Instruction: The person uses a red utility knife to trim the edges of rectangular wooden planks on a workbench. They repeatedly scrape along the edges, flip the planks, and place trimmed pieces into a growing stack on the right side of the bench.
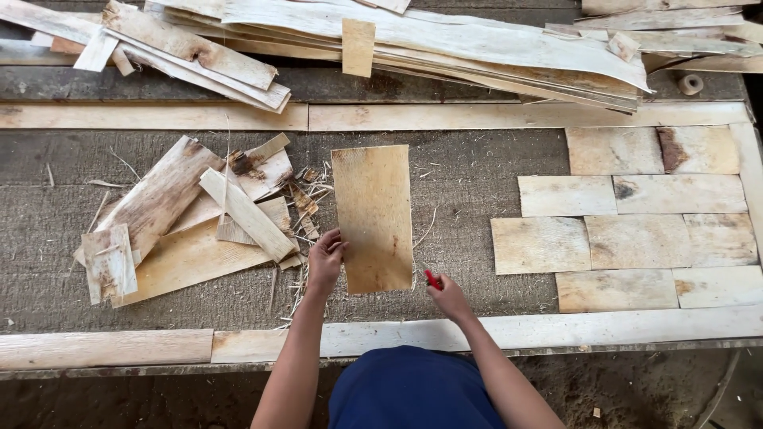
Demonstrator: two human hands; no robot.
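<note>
A tall rectangular sheet of thin wood veneer (372, 214) lies flat on the grey felt-like table top (477, 175). My left hand (325, 256) rests on its lower left edge, fingers curled onto the sheet. My right hand (447, 295) sits just off the sheet's lower right corner, closed around a small red tool (432, 279) whose tip points toward that corner.
A heap of veneer offcuts (187, 214) lies to the left. Several trimmed pieces (636, 214) are laid edge to edge at the right. Long raw veneer strips (445, 40) are stacked across the back. Wooden rails (381, 338) frame the table; a small roll (690, 83) sits far right.
</note>
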